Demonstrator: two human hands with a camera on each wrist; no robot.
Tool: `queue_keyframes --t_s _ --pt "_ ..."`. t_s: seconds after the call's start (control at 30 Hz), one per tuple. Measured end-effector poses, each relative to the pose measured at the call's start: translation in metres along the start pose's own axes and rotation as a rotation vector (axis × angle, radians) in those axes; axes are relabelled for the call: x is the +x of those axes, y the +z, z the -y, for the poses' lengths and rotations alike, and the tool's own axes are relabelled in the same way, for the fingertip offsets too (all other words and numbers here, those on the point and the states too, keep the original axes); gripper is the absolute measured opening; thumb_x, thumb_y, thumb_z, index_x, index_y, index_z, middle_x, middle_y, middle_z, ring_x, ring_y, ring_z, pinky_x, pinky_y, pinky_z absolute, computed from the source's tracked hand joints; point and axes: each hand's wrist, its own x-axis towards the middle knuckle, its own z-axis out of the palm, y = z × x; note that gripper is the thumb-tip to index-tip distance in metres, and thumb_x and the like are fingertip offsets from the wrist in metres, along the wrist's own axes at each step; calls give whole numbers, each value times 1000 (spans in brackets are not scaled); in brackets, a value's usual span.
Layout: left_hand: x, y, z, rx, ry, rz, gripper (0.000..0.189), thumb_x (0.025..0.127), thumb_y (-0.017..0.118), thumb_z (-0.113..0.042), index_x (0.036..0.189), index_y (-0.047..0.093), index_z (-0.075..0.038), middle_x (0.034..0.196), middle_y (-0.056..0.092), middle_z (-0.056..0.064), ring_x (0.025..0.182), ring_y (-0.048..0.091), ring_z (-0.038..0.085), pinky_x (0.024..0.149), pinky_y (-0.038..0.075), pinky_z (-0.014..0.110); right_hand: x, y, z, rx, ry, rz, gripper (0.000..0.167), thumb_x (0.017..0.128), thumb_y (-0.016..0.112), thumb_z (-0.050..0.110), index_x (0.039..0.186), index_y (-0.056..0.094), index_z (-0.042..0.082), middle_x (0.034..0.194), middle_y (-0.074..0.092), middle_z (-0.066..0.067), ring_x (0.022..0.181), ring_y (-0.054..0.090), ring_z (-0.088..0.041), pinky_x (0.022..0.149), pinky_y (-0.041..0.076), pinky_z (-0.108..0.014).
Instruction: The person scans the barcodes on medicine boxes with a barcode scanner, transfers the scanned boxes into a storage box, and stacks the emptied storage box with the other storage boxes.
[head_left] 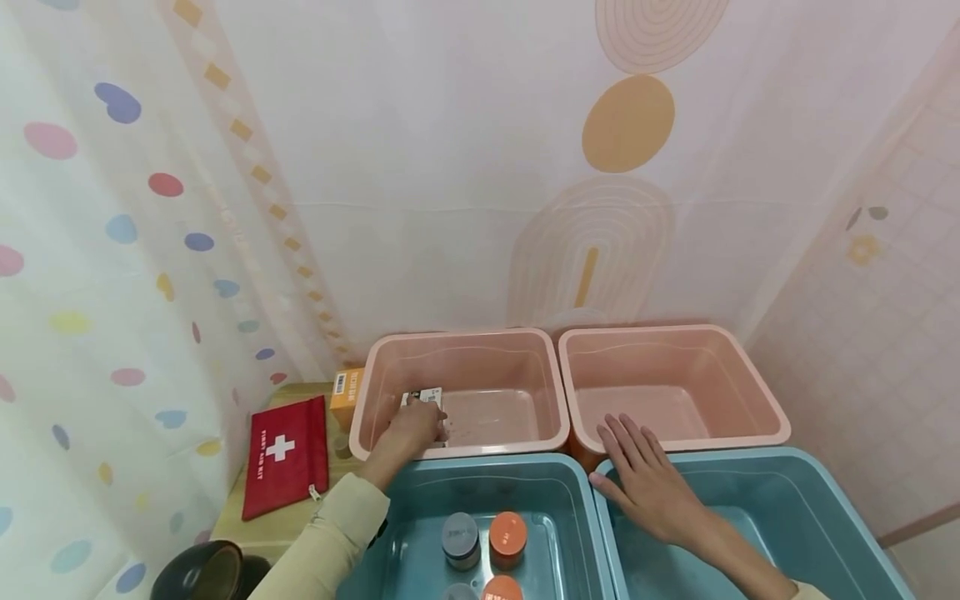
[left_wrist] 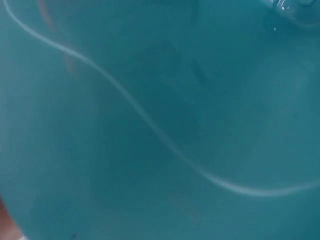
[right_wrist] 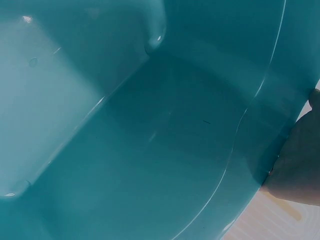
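My left hand (head_left: 415,427) reaches over the rim into the left pink bin (head_left: 461,337). Its curled fingers hold a small white box (head_left: 431,393) with dark print, partly hidden behind the hand, in the left part of that bin. My right hand (head_left: 651,487) lies flat with straight fingers across the front rim of the right blue bin (head_left: 795,475), its fingertips reaching over toward the right pink bin (head_left: 667,400). In the right wrist view, part of the right hand (right_wrist: 297,160) shows at the blue rim. The left wrist view shows mostly blue bin wall (left_wrist: 150,165).
Several jars with grey lids (head_left: 461,533) and orange lids (head_left: 508,533) stand in the left blue bin (head_left: 495,467). To the left are a red first aid pouch (head_left: 287,454), an orange box (head_left: 346,400) and a black bowl (head_left: 198,575). A patterned curtain (head_left: 450,167) hangs behind.
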Motion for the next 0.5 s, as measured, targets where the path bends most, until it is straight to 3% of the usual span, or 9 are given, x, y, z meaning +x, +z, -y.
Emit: queue_keyframes --t_s 0.07,0.13,0.17,0.23,0.3,0.37,0.4,0.43,0.5 --pt "7 7 7 -49 -27 45 16 97 76 -4 106 87 -8 130 81 8 118 72 31 84 62 37 1 -1 2 8 12 13 75 113 56 46 168 37 -2 176 31 -27 162 26 -53 138 6 -54" --pt "13 15 13 -68 -46 68 20 95 73 -3 108 88 -8 134 79 9 122 66 36 75 57 35 0 -1 3 14 21 25 75 114 55 46 167 37 -2 176 30 -27 162 26 -53 139 -4 -43" --pt "14 17 15 -83 -51 76 21 95 74 -4 110 87 -8 135 78 10 123 63 38 72 56 33 0 -1 4 12 22 25 74 114 56 46 167 37 -2 176 31 -27 162 26 -53 139 -4 -43" --pt "10 12 14 -91 -39 78 23 99 75 -8 120 85 -9 137 77 11 124 65 39 72 58 34 0 -1 3 12 23 27 75 114 56 46 168 36 -2 177 30 -27 163 25 -52 139 -1 -46" --pt "-1 -5 6 -82 -33 65 29 102 78 -14 130 82 -11 138 77 11 125 66 38 80 62 40 0 -1 3 14 13 20 75 114 56 46 168 36 -2 177 31 -26 163 25 -51 137 10 -58" --pt "-12 -18 5 -23 51 -10 30 102 81 -23 131 82 -16 132 80 6 116 73 32 85 61 44 0 0 2 16 1 6 74 114 56 45 168 37 -1 176 32 -27 164 25 -50 134 15 -63" --pt "-22 -32 -3 -6 70 -33 31 102 81 -23 131 82 -16 131 80 5 115 75 30 91 61 47 0 0 1 8 -3 2 74 114 56 46 168 37 -1 175 33 -27 164 25 -50 133 16 -62" --pt "-31 -45 -11 1 102 -74 29 102 81 -23 129 83 -16 123 83 5 107 76 28 88 61 48 -1 1 1 7 -3 1 73 114 55 46 168 37 -1 175 33 -27 164 25 -49 136 12 -58" --pt "-49 -67 -26 23 222 -174 25 102 80 -22 124 84 -12 109 84 8 91 76 24 76 60 41 -1 0 1 10 -2 -4 73 114 56 45 167 38 -1 175 34 -28 163 26 -50 136 12 -57"
